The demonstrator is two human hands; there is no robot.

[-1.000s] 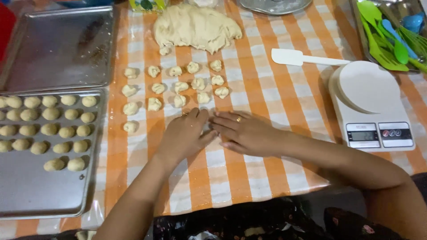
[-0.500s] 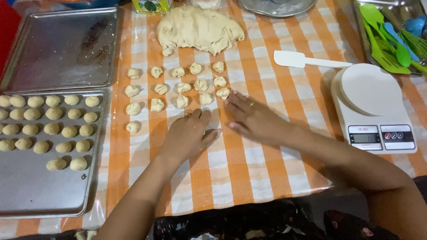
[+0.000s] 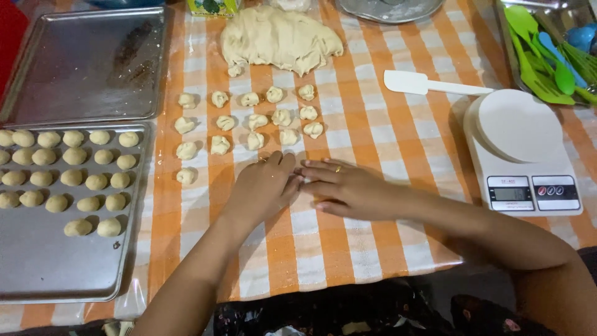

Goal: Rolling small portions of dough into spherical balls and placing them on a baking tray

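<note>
**Two hands flat on the checked cloth below the dough pieces**

An orange-and-white checked tablecloth (image 3: 373,143) covers the tabletop. At its left edge lie two metal baking trays: the far tray (image 3: 87,62) holds nothing but smears, and the near tray (image 3: 37,261) carries rows of smooth rolled dough balls (image 3: 68,177) in its far half. A big dough mass (image 3: 280,38) sits at the far edge near the middle, and a white kitchen scale (image 3: 522,152) stands by the right edge, a white spatula (image 3: 429,84) just beyond it. In the far right corner a tray of green and blue utensils (image 3: 547,56) shows. A green-and-yellow carton (image 3: 211,6) peeks in at the far edge.

Rough-cut dough pieces (image 3: 249,121) lie in rows at the centre. Just below them the left hand (image 3: 264,186) rests palm down, fingers loosely together; whether dough lies under it cannot be told. The right hand (image 3: 348,186), wearing a ring, lies flat and open, fingertips touching the left hand.
</note>
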